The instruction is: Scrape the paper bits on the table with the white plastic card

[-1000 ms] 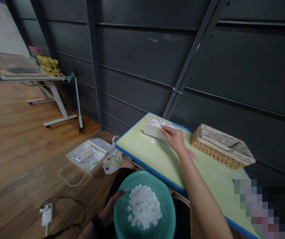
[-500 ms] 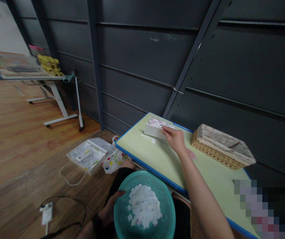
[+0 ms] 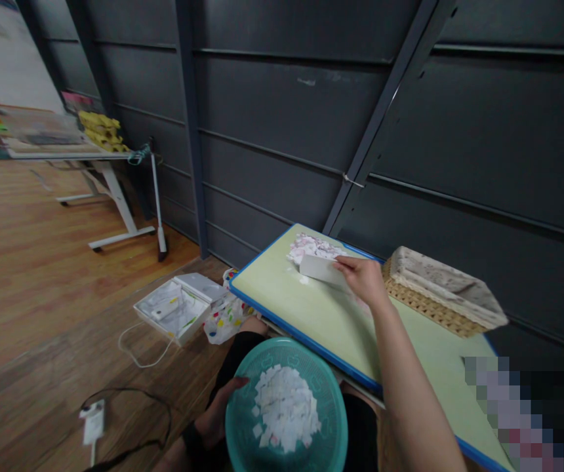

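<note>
My left hand (image 3: pixel 223 408) grips the rim of a green plastic basket (image 3: pixel 242 419) that rests on my lap. Many small white paper squares (image 3: pixel 286 406) lie in the bottom of it. Over the table (image 3: pixel 262 282), my right hand (image 3: pixel 364 278) is closed on the right end of a flat white card (image 3: pixel 322 269), held on its long edge. Just behind the card a heap of paper scraps (image 3: pixel 309 245) lies on the yellow tabletop. A few stray scraps sit in front of the card.
A lined wicker basket (image 3: pixel 429 301) stands at the table's far right. On the floor to the left are an open white box (image 3: pixel 171 305), a dotted plastic bag (image 3: pixel 225 318) and a power strip (image 3: pixel 94 419) with cables. A dark panelled wall (image 3: pixel 272 98) rises behind the table.
My right hand has moved to the right with the card, uncovering more of the paper heap behind it. The left hand and green basket have stayed in place.
</note>
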`<state>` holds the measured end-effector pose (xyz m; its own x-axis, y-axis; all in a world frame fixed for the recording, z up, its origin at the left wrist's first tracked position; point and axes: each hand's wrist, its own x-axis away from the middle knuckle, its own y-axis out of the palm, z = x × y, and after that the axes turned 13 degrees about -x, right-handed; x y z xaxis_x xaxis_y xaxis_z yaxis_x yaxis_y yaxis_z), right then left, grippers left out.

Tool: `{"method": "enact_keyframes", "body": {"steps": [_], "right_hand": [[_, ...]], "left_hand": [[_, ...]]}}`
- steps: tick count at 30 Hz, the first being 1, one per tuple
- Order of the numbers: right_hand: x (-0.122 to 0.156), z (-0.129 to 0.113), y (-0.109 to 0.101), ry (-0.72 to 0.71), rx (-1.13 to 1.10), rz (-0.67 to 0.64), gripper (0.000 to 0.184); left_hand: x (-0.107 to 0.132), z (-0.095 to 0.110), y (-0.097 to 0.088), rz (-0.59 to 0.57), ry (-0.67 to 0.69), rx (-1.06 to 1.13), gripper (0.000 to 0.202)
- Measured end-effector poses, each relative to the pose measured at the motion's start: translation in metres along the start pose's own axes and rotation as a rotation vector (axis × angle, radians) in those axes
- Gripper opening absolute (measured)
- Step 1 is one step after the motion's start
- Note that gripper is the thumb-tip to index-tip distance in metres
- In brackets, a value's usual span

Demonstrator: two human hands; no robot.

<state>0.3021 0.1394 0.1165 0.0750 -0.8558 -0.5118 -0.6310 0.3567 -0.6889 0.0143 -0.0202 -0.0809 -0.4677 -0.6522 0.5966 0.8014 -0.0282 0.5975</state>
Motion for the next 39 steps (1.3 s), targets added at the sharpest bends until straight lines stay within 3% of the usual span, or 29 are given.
{"method": "enact_keyframes", "body": {"steps": [4, 10, 17, 22, 26, 31, 39], "right_hand": [[0.005, 0.013, -0.015, 0.094, -0.164, 0.001, 0.029], [0.003, 0.027, -0.012, 0.219, -0.353, 0.063, 0.038], [0.008, 0.019, -0.001, 0.386, -0.524, -0.177, 0.034], [0.011, 0.008, 0.003, 0.458, -0.771, -0.123, 0.034], [0.012, 0.008, 0.001, 0.507, -0.732, -0.226, 0.032], [0.013, 0.0, 0.001, 0.469, -0.765, -0.419, 0.034], [0.012, 0.003, -0.003, 0.521, -0.867, -0.347, 0.038]], "left_hand": [[0.001, 0.001, 0.003, 0.043, -0.007, -0.006, 0.053], [0.015, 0.017, 0.016, 0.079, 0.025, 0.01, 0.056], [0.035, 0.05, 0.027, 0.183, 0.148, -0.083, 0.035], [0.046, 0.064, 0.035, 0.234, 0.224, -0.145, 0.023], [0.053, 0.071, 0.041, 0.285, 0.234, -0.155, 0.011], [0.061, 0.077, 0.044, 0.288, 0.266, -0.169, 0.009], [0.063, 0.078, 0.043, 0.279, 0.27, -0.174, 0.012]]}}
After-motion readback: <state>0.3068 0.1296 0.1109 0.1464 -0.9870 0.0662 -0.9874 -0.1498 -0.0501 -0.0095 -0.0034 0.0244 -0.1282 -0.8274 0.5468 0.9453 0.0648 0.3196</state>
